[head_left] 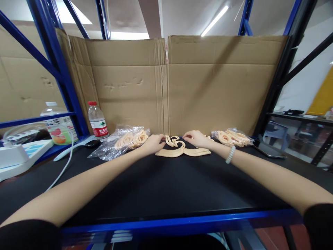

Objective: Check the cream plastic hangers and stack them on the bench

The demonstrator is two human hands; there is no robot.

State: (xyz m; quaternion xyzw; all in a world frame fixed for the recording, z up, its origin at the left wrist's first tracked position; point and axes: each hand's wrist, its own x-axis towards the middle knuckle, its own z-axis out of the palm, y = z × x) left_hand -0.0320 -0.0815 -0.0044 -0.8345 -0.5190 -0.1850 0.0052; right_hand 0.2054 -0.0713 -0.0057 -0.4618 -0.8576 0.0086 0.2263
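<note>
Trim (170, 152): long axis left-right, curl (180, 142) pointing far | left hand (154, 143), right hand (197, 139): fingers bent, grip unclear | worktop (166, 189): room to near edge (166, 223)

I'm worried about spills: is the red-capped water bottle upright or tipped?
Upright: the water bottle stands with its red cap at the top.

From head height, the black tabletop (166, 189) is viewed from nearby, forward and slightly downward, facing corrugated cardboard panels (221, 86).
</note>
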